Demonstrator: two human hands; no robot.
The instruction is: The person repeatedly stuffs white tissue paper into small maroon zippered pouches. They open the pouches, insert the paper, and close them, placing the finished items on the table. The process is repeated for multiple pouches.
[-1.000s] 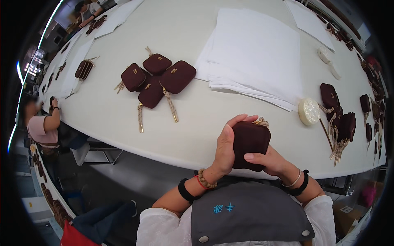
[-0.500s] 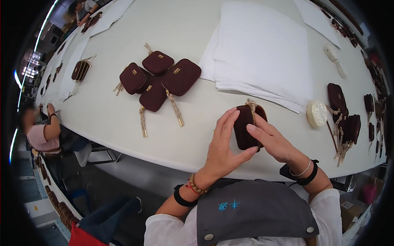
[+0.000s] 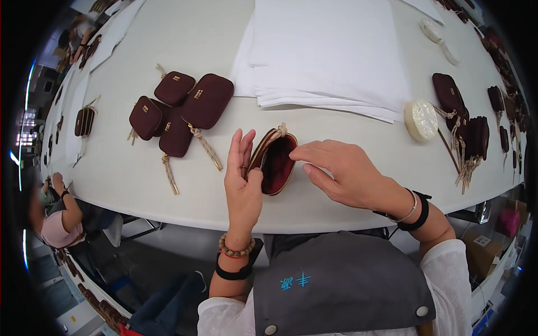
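Note:
A small dark burgundy zip pouch (image 3: 279, 163) stands unzipped near the table's front edge, its mouth facing me and its red lining showing. My left hand (image 3: 242, 196) grips its left side, thumb at the inner edge of the mouth and fingers behind. At the opposite rim, the fingertips of my right hand (image 3: 350, 171) touch or nearly touch the zip edge; those fingers are stretched out, with the thumb apart. A beige cord is knotted at the pouch's top. Several closed pouches (image 3: 208, 102) with cord pulls lie in a cluster to the left.
White paper sheets (image 3: 330, 50) are stacked beyond my hands. Right of them sit a cream round roll (image 3: 420, 121) and more burgundy pouches (image 3: 448, 92) with cords. A whitish wrapped item (image 3: 440, 40) lies farther back. Another person (image 3: 60, 215) works at the table's left.
The pouch has gone from nearly closed between both hands to wide open, its mouth toward me. My right hand has drawn off to its right rim; my left still holds it.

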